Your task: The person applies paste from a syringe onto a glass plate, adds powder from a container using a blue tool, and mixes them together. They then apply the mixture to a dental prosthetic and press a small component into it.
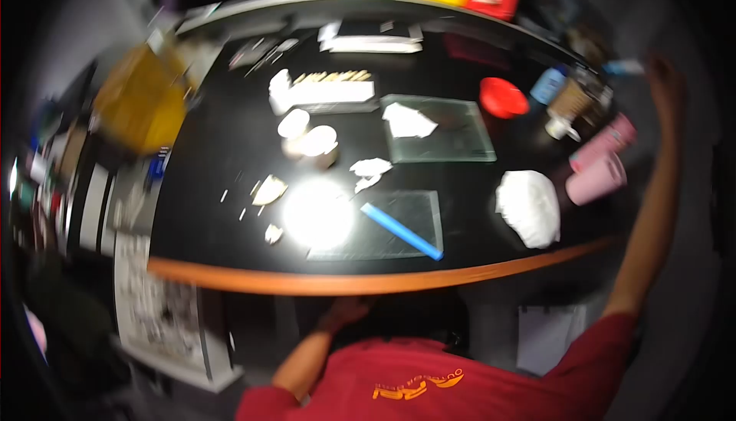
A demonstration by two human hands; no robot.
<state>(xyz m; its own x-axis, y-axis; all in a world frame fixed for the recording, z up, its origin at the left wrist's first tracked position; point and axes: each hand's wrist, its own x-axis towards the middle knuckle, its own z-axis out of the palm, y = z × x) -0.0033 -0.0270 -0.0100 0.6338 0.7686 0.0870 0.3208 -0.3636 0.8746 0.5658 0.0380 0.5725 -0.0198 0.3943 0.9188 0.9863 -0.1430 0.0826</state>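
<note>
My right hand point(665, 78) is stretched out far right, beyond the table's corner. Its blurred fingers are closed at one end of a slim light blue-and-white object point(625, 67), whose kind I cannot tell. Below that hand are a clear container point(594, 82), a blue-labelled bottle point(548, 85) and two pink cups or tumblers point(596, 180). My left hand point(349, 311) hangs low by my body, just under the table's orange front edge point(368, 283), its fingers mostly hidden. Closest to it on the tabletop is a blue strip point(402, 231) lying across a clear glass sheet point(429, 206).
A second glass sheet point(452, 134) bears crumpled white paper point(409, 121). Around it stand a red bowl point(504, 98), a white bundle point(529, 208), white cups point(318, 141) and a white box point(333, 91). Bright glare covers the front middle. A yellow bin-like object point(142, 99) is at left.
</note>
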